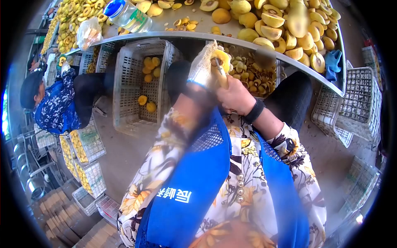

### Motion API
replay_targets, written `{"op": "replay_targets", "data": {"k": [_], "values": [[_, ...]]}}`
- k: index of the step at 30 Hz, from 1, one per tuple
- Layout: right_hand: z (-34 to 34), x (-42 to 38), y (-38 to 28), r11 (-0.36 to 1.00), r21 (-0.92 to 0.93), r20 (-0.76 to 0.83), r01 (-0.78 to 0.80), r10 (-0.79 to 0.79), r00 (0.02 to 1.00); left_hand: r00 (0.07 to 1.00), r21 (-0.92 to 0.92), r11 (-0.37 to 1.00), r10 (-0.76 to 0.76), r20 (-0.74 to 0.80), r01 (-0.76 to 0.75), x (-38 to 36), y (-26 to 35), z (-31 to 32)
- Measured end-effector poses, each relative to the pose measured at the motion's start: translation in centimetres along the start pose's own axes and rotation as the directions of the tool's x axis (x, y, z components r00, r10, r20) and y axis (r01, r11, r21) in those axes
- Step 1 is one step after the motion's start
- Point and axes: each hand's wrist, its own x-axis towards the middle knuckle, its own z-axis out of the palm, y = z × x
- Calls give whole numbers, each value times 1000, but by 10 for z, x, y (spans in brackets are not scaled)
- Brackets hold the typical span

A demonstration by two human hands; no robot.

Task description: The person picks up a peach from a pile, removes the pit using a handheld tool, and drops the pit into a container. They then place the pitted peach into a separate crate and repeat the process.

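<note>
My left hand (202, 66), in a whitish knit glove, is closed around a yellow peach half (224, 58) at the table's near edge. My right hand (235, 96) is bare, with a black band at the wrist. It grips the light handle of a pitting knife (222, 77), whose metal end touches the peach half. The exact shape of the blade is hard to make out. Just below the table edge, beyond my hands, a bin of peach scraps and pits (258, 76) stands between my knees.
Many halved peaches (273, 20) are heaped on the metal table (188, 35), with a water bottle (134, 20), a plastic bag (89, 32) and a blue glove (332, 65). A crate (120, 95) holding several peaches stands at left. A co-worker (56, 103) sits farther left; stacked crates (357, 97) stand right.
</note>
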Motion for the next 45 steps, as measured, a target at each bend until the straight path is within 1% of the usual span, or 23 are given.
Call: {"op": "replay_targets", "data": {"k": [6, 9, 12, 15, 16, 17, 19, 20, 21, 22, 23, 24, 25, 26, 31, 33, 36, 37, 39, 41, 42, 43, 45], "values": [[-5, 3, 9, 965, 252, 136, -75, 41, 990, 978, 89, 978, 180, 108, -189, 7, -12, -8], [-14, 8, 12, 906, 408, 268, -111, -3, 963, 996, 0, 1000, -3, 91, 3, 5, -5, -6], [-19, 17, 22, 819, 558, 398, -134, -123, 909, 993, -5, 999, -51, 104, 52, 3, 2, -7], [-29, 19, 32, 633, 767, 453, -103, -420, 787, 981, -249, 966, 16, -195, -66, 12, 8, -9], [-32, 17, 27, 627, 771, 434, -115, -383, 816, 981, -231, 970, 37, -188, -81, 10, 12, -12], [-36, 19, 29, 647, 756, 425, -98, -371, 826, 983, -208, 973, 60, -176, -97, 10, 20, -14], [-41, 21, 21, 968, 251, 272, 5, -76, 959, 983, -166, 979, 88, -162, -115, 4, 30, -25], [-41, 23, 29, 927, -226, 141, 298, -272, 952, 990, -114, 984, 134, -47, -138, 0, 36, -42], [-43, 28, 44, 605, -668, 109, 433, -497, 861, 984, -78, 982, 176, 22, -173, -5, 48, -57], [-54, 42, 69, 433, -867, 99, 246, -335, 937, 971, -63, 969, 240, -3, -240, -5, 60, -82], [-55, 34, 62, 553, -824, -25, 122, -251, 968, 854, 184, 919, 393, -341, -349, -20, 73, -71], [-55, 30, 51, 615, -783, -47, 94, -209, 977, 579, 552, 653, 743, -335, -519, -12, 79, -89], [-54, 26, 44, 677, -733, -62, 60, -154, 986, 478, 826, 455, 836, -269, -331, -12, 92, -115], [-55, 27, 44, 617, -776, 0, 132, -210, 978, 385, 978, -50, 922, -33, 202, -20, 112, -107], [-49, 38, 46, 674, -715, -72, 189, -340, 938, 553, 919, -386, 750, 363, -78, 59, 133, -23], [-46, 27, 35, 710, -657, -81, 251, -398, 914, 716, 836, -539, 543, 439, -103, 97, 127, 27], [-53, 15, 36, 741, -633, -132, 224, -389, 912, 935, 728, -684, 284, 211, 43, 172, 105, 63], [-58, 8, 35, 714, -650, -112, 262, -431, 896, 910, 712, -699, 251, 331, -66, 217, 92, 39], [-68, -5, 34, 788, -586, -204, 189, -369, 907, 939, 790, -609, 309, 149, 75, 215, 89, 64], [-66, -22, 12, 824, -560, -286, 82, -286, 915, 920, 842, -539, 324, 222, -14, 212, 90, 65], [-65, -22, 18, 805, -564, -353, 181, -433, 830, 926, 896, -440, 307, 217, -64, 191, 95, 73], [-68, -14, 25, 846, -517, -468, 128, -404, 786, 930, 938, -330, 302, 208, -102, 163, 101, 78], [-65, -5, 20, 725, -644, -518, 244, -648, 559, 774, 896, -212, 450, 445, -391, 119, 97, 68]]}}
